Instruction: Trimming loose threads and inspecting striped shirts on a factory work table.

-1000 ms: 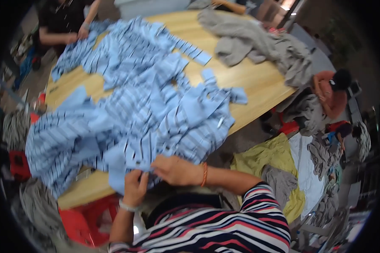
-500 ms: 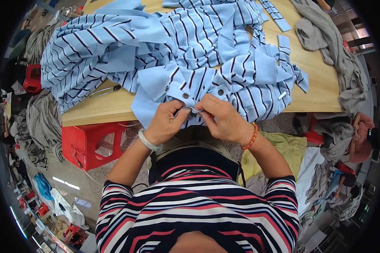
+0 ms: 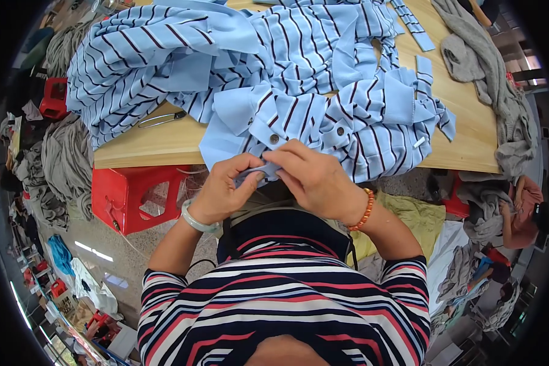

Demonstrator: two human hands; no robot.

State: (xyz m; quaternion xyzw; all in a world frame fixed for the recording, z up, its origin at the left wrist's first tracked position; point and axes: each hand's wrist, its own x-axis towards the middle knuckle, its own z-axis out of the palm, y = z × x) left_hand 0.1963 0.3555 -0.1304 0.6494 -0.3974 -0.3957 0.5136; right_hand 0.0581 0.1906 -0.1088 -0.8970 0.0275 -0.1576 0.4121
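A light blue knit cardigan [image 3: 360,155] with dark and white stripes lies at the table's near edge, its plain blue collar [image 3: 230,108] spread to the left. Two dark buttons show on its front, a left button [image 3: 274,139] and a right button [image 3: 340,131]. My left hand [image 3: 227,188], wearing a pale bangle, pinches the garment's edge just off the table. Beside it my right hand [image 3: 317,182], with an orange bead bracelet, grips the same edge by the fingertips. Whatever lies between the right fingertips is hidden.
More striped blue knit pieces [image 3: 146,55] are heaped across the wooden table [image 3: 125,152]. Small thread snips [image 3: 163,119] lie left of the collar. A grey knit piece [image 3: 479,67] hangs over the right side. Under the table's left edge stands a red plastic stool [image 3: 119,198].
Both hands have moved a little left and toward my body, still on the garment's edge. More of the buttoned front shows above them. The whole view has shifted slightly.
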